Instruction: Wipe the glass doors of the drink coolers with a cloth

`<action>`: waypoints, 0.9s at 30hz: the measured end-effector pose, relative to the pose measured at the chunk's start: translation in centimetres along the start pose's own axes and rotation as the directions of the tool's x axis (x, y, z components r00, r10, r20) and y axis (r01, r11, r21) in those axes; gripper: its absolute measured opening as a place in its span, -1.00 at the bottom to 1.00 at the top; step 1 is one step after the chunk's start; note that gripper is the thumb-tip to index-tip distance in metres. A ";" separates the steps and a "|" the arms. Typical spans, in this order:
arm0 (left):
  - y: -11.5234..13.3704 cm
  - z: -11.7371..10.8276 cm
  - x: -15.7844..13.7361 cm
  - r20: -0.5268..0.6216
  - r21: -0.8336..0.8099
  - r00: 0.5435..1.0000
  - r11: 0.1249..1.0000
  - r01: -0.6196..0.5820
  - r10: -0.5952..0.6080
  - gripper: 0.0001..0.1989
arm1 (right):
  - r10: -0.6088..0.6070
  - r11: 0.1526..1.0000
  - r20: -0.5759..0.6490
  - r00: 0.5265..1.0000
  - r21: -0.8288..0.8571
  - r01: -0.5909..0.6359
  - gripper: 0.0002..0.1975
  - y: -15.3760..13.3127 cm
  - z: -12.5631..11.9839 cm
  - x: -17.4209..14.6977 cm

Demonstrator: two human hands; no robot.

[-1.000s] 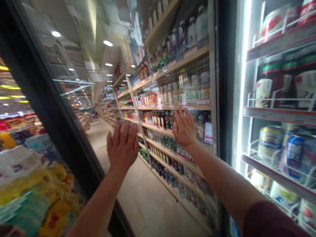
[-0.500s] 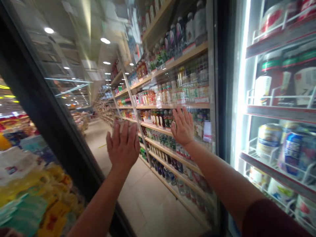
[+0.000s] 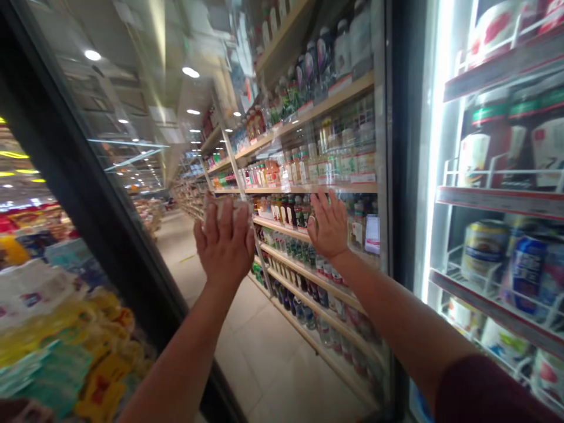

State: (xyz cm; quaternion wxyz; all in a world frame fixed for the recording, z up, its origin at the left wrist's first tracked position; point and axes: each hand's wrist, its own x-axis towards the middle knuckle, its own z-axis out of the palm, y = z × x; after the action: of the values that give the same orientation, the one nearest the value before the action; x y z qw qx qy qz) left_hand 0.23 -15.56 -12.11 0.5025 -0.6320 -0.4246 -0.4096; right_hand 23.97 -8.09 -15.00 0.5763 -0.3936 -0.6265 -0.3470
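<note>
Glass door [image 3: 279,267] is lying straight ahead of both hands' fingers, long axis running up-down, its black frame [image 3: 83,188] leaning outward at top left. Lit cooler [image 3: 497,202] is standing right of the door. Left hand [image 3: 227,247] is facing the door left of its centre, sitting nearer that frame; fingers are pointing up, straight, slightly apart. Right hand [image 3: 329,228] is facing the door right of centre, sitting nearer the cooler; fingers are fanning apart, gripping nothing visible. Can't tell if either palm is touching glass. Pale panel [image 3: 372,234] is showing near the door's right side. Pale smear [image 3: 245,207] is showing at the left fingertips; reflection or object, can't tell.
</note>
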 end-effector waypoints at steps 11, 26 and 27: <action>0.7 0.4 0.9 0.003 -0.015 0.992 0.992 -0.123 0.123 -0.40 | 0.010 1.000 0.020 1.000 -0.002 -0.010 -0.39 0.0 0.2 -0.1; 0.6 0.5 1.9 -0.041 0.049 0.997 0.996 -0.068 0.070 -0.35 | -0.001 1.000 -0.001 1.000 -0.020 0.001 -0.42 0.1 -0.1 0.0; 0.0 0.2 2.5 -0.070 0.065 0.998 0.998 0.010 -0.005 -0.34 | 0.000 1.000 0.000 1.000 -0.020 0.000 -0.42 0.1 -0.1 0.0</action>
State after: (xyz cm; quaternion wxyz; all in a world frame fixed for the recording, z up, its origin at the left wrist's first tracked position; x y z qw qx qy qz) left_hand 0.98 -15.04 -9.79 0.5360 -0.5988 -0.4224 -0.4193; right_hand 24.12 -8.09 -14.97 0.5723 -0.3992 -0.6230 -0.3535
